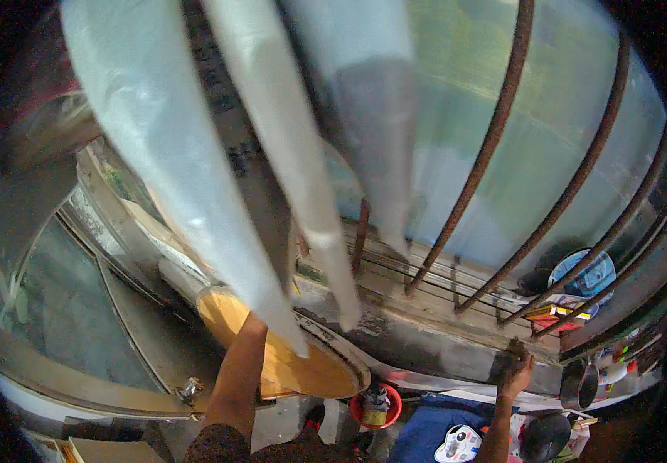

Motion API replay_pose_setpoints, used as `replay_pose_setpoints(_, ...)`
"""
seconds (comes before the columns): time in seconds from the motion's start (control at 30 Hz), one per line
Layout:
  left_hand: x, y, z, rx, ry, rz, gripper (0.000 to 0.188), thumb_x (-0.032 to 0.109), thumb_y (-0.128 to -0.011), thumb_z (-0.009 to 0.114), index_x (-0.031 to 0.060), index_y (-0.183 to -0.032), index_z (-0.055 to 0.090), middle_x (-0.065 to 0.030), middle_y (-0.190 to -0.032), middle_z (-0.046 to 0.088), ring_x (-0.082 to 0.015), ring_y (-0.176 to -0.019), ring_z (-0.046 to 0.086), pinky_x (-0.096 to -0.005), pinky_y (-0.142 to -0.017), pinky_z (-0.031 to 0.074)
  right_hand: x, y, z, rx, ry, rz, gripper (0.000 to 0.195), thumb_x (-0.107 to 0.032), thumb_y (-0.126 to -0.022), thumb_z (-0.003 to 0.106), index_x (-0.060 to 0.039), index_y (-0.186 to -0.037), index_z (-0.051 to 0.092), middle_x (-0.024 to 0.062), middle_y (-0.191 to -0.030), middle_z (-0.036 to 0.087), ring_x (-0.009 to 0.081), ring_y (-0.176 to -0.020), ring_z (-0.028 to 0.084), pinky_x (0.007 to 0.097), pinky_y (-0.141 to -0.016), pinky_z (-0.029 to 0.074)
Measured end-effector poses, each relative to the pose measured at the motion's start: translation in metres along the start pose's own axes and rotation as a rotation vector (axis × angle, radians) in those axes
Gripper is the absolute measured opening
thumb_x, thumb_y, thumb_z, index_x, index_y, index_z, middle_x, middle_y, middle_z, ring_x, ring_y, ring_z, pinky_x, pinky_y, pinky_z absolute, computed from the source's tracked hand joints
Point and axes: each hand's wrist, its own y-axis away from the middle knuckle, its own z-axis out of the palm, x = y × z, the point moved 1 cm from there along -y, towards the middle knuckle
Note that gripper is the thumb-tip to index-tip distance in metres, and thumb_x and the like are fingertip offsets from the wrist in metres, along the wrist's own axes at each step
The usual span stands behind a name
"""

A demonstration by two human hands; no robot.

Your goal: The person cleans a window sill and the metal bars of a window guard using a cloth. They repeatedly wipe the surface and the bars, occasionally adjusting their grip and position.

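Note:
Pale, glossy sheet-like strips [194, 191], perhaps plastic or cloth, hang close before the camera and blur towards their lower tips. My left hand [256, 324] reaches up behind the lower end of one strip; only the wrist and forearm show, above an oval wooden board or tabletop [316, 370]. Over on the right, my right hand [517, 373] is raised at the edge of a grey concrete window ledge [455, 347], below rusty metal bars [495, 133]. A dark patch lies by its fingers; whether it is a held thing or a shadow is unclear.
Beyond the bars are a blue-white tub [582, 271] and a red-yellow box [559, 317]. A dark pan [579, 385] hangs or stands at the right. Below are a red bucket [391, 408], blue cloth [426, 428] and a white face-shaped item [459, 444]. Glass panes [73, 307] stand left.

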Motion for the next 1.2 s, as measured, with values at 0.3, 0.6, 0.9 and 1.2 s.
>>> replay_pose_setpoints(0.3, 0.17, 0.018, -0.12, -0.154, 0.77, -0.298, 0.035, 0.037, -0.097, 0.054, 0.0031, -0.089, 0.06, -0.0006, -0.074, 0.057, -0.0139, -0.066, 0.052, -0.0287, -0.061, 0.043, -0.05, -0.012, -0.003, 0.071, 0.262, -0.271, 0.034, -0.008, -0.088, 0.058, -0.0069, -0.121, 0.06, 0.0127, -0.105, 0.064, 0.0321, -0.092, 0.057, 0.0411, -0.083, 0.046)
replay_pose_setpoints(0.6, 0.266, 0.023, -0.073, 0.061, 0.364, 0.373, 0.008, 0.009, -0.084, 0.067, 0.0018, -0.087, 0.067, -0.0142, -0.08, 0.06, -0.0314, -0.073, 0.06, -0.0363, -0.067, 0.048, -0.049, -0.001, 0.018, 0.142, 0.487, -0.11, 0.039, -0.029, -0.075, 0.065, -0.0133, -0.11, 0.061, 0.0078, -0.118, 0.058, 0.0326, -0.108, 0.051, 0.0485, -0.087, 0.038)
replay_pose_setpoints(0.9, 0.256, -0.05, 0.054, 0.231, 0.089, 0.287, 0.015, 0.008, -0.08, 0.07, 0.0068, -0.092, 0.061, -0.0158, -0.076, 0.053, -0.0368, -0.071, 0.057, -0.0458, -0.061, 0.045, -0.049, 0.002, 0.013, 0.086, 0.462, -0.02, 0.034, -0.026, -0.079, 0.062, -0.0114, -0.11, 0.06, 0.012, -0.116, 0.056, 0.0341, -0.106, 0.049, 0.0479, -0.088, 0.036)
replay_pose_setpoints(1.2, 0.227, -0.066, 0.128, -0.346, 1.072, 0.102, 0.019, 0.019, -0.083, 0.072, 0.0031, -0.085, 0.063, -0.0065, -0.078, 0.062, -0.0193, -0.072, 0.06, -0.0333, -0.063, 0.047, -0.056, 0.0, 0.009, 0.097, 0.456, 0.022, 0.029, -0.021, -0.078, 0.062, -0.0109, -0.104, 0.062, 0.0114, -0.11, 0.055, 0.0353, -0.105, 0.048, 0.0485, -0.089, 0.036)
